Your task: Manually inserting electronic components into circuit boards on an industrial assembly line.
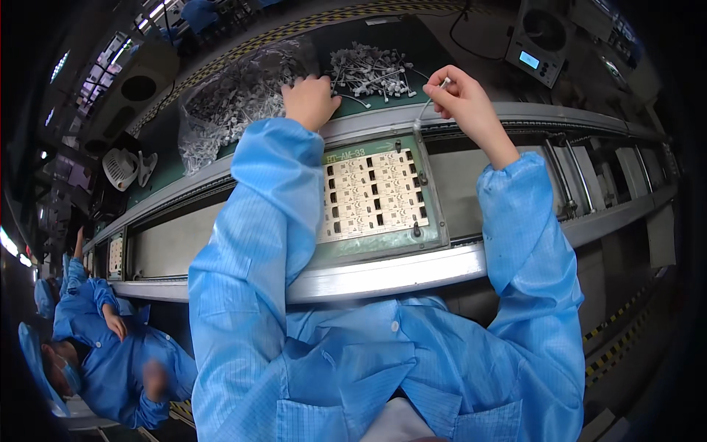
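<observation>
My right hand is closed in a pinch on a short white cable with a small connector at its end, held above the far rail of the conveyor. My left hand rests at the table's near edge, between a clear bag of white cable pieces and a loose pile of white cables. Its fingers are bent and their tips are hidden, so any grip is unclear. Below and between my hands lies a green fixture on the conveyor, carrying a panel of pale boards with dark slots.
The conveyor's near metal rail runs in front of my body. A speaker-like box with a lit screen stands at the far right. At the left are a white device and a co-worker in blue. Another fixture lies further left.
</observation>
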